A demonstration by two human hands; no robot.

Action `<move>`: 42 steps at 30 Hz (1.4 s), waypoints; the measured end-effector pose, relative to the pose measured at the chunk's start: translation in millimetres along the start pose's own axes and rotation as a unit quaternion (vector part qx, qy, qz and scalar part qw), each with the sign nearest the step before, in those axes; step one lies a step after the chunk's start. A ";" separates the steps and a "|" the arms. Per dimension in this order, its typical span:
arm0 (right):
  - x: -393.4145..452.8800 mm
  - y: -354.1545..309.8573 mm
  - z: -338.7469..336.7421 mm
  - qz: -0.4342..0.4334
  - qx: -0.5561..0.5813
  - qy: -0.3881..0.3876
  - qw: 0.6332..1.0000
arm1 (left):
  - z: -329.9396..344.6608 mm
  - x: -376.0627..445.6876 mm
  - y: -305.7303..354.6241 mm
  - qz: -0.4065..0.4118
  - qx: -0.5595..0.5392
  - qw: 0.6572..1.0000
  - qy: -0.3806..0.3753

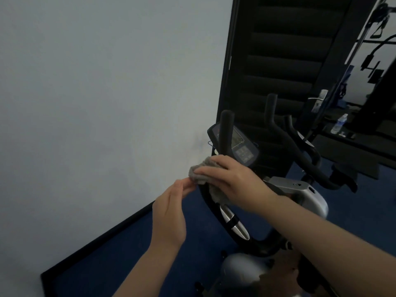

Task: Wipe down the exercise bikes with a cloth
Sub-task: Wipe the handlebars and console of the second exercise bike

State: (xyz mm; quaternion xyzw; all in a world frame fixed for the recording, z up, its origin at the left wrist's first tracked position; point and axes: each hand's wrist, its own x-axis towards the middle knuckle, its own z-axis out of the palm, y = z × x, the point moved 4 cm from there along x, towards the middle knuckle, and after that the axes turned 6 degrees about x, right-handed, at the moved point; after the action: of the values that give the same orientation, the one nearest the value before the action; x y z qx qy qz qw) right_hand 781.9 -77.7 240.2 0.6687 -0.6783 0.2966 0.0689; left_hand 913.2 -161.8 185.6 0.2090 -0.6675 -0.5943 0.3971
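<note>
A grey cloth [200, 171] is wrapped over the left handlebar of a black and silver exercise bike [300, 189]. My right hand [233, 181] lies on top of the cloth and presses it against the bar. My left hand [171, 213] is just below and left of it, fingertips touching the cloth's lower edge. The bike's console [240, 144] with a small screen and buttons sits behind the cloth. A chrome grip sensor [233, 224] shows on the bar below my right hand.
A pale wall [96, 103] stands close on the left with a black skirting board above blue floor [128, 254]. A dark door [285, 61] with a metal handle is behind the bike. A water bottle [338, 124] and more gym equipment are at the far right.
</note>
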 end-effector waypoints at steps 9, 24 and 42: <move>-29.2 -23.0 39.6 0.269 0.049 0.121 0.954 | 15.1 13.6 8.0 0.042 0.082 0.996 0.023; -100.1 -36.7 44.0 0.317 -0.052 0.128 0.938 | 54.5 -24.1 -13.6 0.229 0.277 0.929 -0.088; -193.6 -59.2 31.7 0.487 0.008 0.247 0.838 | 50.4 -124.1 -57.8 0.172 0.277 0.885 -0.333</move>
State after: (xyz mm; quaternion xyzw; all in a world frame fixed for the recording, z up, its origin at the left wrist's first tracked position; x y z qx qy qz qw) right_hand 866.3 78.5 137.8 0.1571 -0.8747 0.4523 0.0754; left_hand 937.0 -48.9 96.3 -0.0181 -0.9232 -0.3425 0.1735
